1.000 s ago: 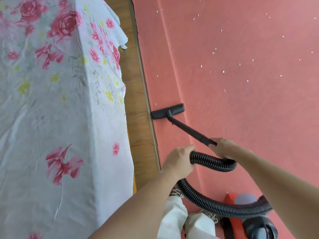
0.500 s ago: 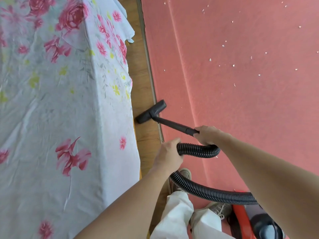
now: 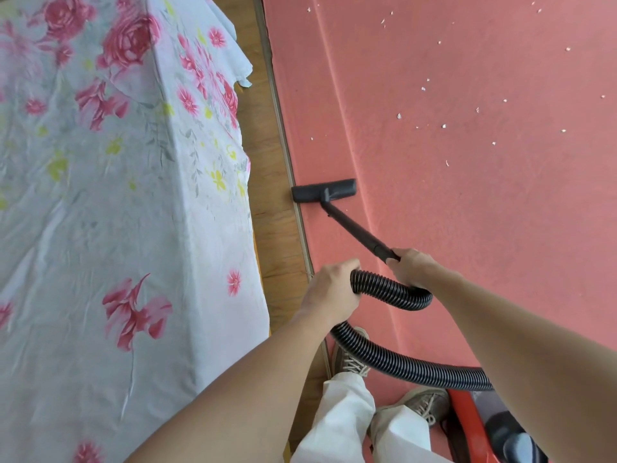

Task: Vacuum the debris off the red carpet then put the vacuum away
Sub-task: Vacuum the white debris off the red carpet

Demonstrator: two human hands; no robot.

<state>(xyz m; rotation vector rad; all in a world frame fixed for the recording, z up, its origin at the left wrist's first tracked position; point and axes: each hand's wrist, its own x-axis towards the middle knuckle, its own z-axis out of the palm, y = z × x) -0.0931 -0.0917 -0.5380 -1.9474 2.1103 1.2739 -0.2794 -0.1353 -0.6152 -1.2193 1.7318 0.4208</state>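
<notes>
Vacuum cleaner (image 3: 467,419) is out on the red carpet (image 3: 484,228), its red and black body low at the right by the person's feet, partly cut off by the frame. Starting at the left, a floral sheet (image 3: 100,195) drapes over a bed or a table, hard to tell which. Next comes a strip of wooden floor (image 3: 267,155), then a metal trim (image 3: 283,135) running along the carpet's left edge. And there's the black floor nozzle (image 3: 324,190), flat on the carpet, its left end right up against that trim! The black wand (image 3: 357,230) slants back from it toward the person. The left hand (image 3: 332,292) is curled round the ribbed black hose (image 3: 390,289) at its loop. The right hand (image 3: 414,267) is wrapped round the wand's upper end, just beside the left. From the hands the hose curves down past a laced shoe (image 3: 350,360) and white trouser legs (image 3: 344,416), then across to the vacuum's body. Out to the right, white debris (image 3: 399,116) lies scattered over the carpet's far right part, well apart from the nozzle.
</notes>
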